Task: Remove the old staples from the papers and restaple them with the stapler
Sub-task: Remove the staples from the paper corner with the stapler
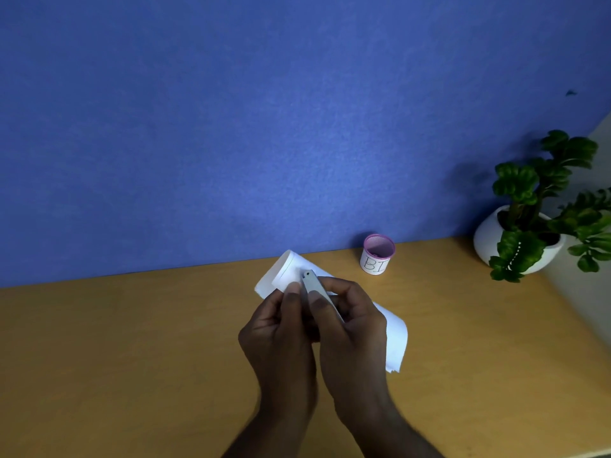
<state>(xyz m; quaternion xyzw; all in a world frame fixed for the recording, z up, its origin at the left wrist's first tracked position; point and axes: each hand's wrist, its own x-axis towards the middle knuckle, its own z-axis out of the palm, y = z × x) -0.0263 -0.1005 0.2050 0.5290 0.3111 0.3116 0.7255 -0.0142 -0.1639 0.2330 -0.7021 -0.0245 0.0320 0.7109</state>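
A curled stack of white papers (395, 338) lies on the wooden desk (132, 358) behind my hands, its far end (284, 269) bent upward. My left hand (277, 332) pinches the papers' edge near the middle. In my right hand (350, 322) is a slim grey metal tool (314, 285), probably a staple remover or small stapler, whose tip points up and away, pressed against the papers. Both hands touch each other. The spot where the tool meets the paper is hidden by my fingers.
A small pink-rimmed mesh cup (378, 254) with a white label stands at the back by the blue wall (231, 127). At the right, a green plant in a white pot (496, 239) sits near the desk's corner.
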